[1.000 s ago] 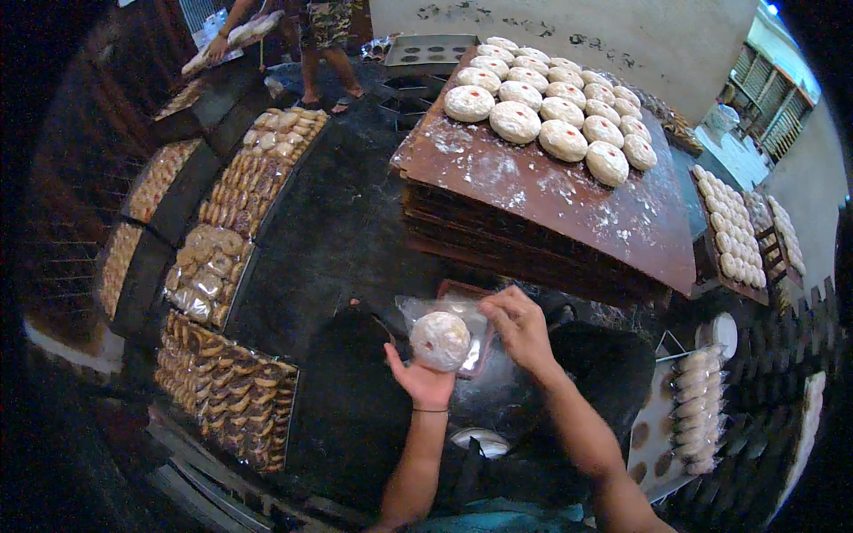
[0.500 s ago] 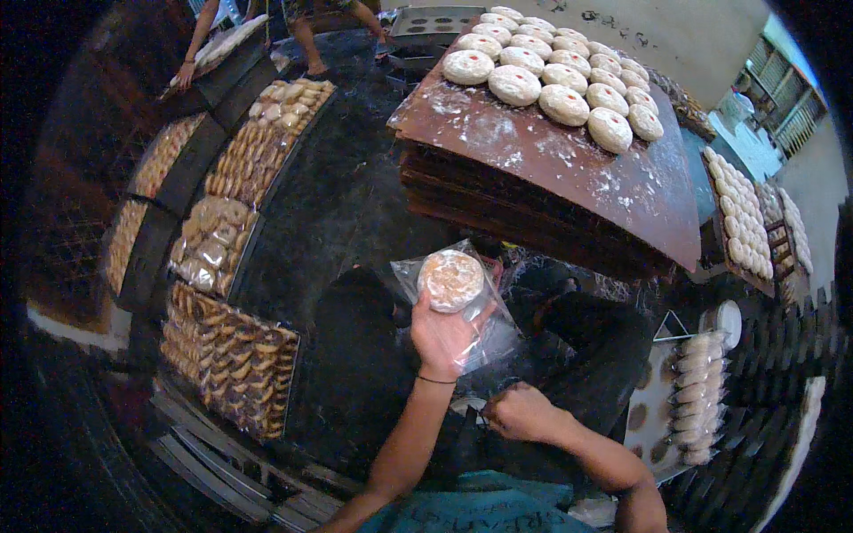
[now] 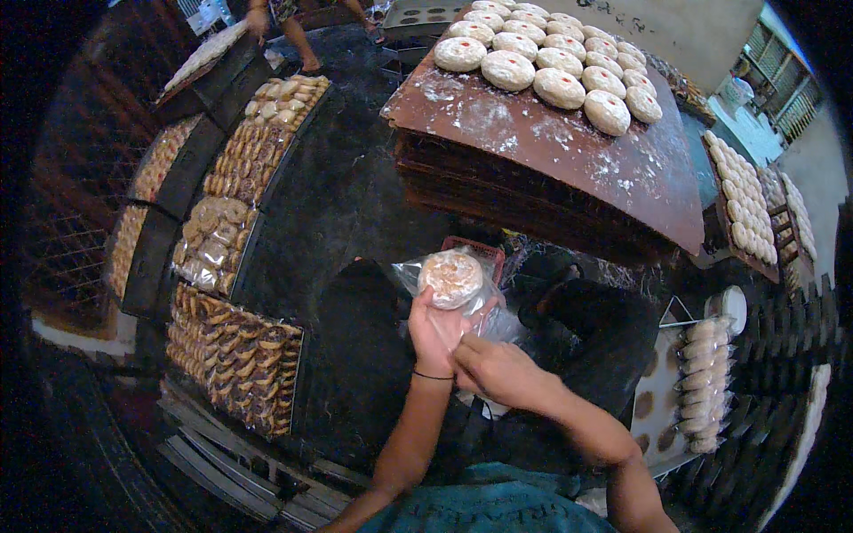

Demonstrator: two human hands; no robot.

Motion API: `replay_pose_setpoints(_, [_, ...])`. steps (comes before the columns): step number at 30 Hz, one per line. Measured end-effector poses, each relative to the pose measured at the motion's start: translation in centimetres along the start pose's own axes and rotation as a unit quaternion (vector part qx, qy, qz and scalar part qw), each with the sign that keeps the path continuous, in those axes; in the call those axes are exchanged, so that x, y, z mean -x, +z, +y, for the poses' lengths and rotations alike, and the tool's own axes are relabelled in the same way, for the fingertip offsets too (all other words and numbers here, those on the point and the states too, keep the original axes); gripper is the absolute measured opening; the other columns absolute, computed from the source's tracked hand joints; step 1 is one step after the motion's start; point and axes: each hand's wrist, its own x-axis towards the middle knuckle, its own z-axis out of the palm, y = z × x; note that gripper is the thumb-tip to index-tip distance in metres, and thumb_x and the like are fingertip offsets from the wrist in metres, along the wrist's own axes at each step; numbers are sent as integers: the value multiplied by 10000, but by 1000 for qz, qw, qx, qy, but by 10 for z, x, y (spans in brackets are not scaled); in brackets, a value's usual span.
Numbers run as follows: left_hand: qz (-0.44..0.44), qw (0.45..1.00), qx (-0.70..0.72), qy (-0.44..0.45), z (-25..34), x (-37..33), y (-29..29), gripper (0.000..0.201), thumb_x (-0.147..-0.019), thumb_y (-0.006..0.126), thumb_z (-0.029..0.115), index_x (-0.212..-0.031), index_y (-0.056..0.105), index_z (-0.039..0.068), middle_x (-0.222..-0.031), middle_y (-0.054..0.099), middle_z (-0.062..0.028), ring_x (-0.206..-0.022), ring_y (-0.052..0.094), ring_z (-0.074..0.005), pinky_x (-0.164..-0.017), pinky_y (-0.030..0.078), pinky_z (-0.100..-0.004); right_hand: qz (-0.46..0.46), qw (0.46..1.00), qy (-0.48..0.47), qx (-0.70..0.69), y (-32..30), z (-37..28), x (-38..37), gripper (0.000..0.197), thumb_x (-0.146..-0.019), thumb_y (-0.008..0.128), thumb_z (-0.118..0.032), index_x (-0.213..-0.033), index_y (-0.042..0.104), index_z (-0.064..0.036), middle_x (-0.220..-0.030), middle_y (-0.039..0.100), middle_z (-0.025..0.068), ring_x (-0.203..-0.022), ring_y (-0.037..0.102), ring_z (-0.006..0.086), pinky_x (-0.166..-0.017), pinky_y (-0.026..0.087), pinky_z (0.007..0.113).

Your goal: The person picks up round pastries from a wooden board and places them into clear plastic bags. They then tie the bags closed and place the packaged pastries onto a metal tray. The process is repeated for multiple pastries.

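A round, flour-dusted bun (image 3: pixel 450 279) lies inside a clear plastic bag (image 3: pixel 498 327). My left hand (image 3: pixel 435 333) is closed around the bagged bun from below, its thumb against the bun's near left edge. My right hand (image 3: pixel 505 371) has come up against the heel of the left palm, by the bag's near end. Its fingers are curled together, and what they pinch is hidden.
Several raw white buns with red dots (image 3: pixel 559 88) sit on a stack of floury brown boards (image 3: pixel 533 160). Trays of packed pastries (image 3: pixel 235 360) line the left. Bagged buns (image 3: pixel 706 382) lie on a metal tray at right. A red basket (image 3: pixel 484 249) stands ahead; another person's hand (image 3: pixel 257 22) is far left.
My right hand has moved up and left, from near my lap to the left palm and the bag's near end. The left hand still holds the bagged bun.
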Motion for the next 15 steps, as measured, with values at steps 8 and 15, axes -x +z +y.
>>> replay_pose_setpoints(8, [-32, 986, 84, -140, 23, 11, 2, 568, -866, 404, 351, -1332, 351, 32, -1395, 324, -199, -1289, 275, -420, -1000, 211, -662, -49, 991, 96, -75, 16, 93, 75, 125, -807, 581, -168, -881, 633, -82, -843, 614, 21, -807, 581, 169, -694, 490, 302])
replay_pose_setpoints(15, [-89, 973, 34, -208, -16, 32, 54, 650, -886, 324, 538, -1330, 370, 65, -1349, 401, -164, -1242, 369, -364, -976, 278, -628, 359, 929, -74, 53, -78, 12, 50, 251, -704, 689, -59, -939, 603, -40, -958, 613, 102, -1009, 562, 273, -868, 449, 420])
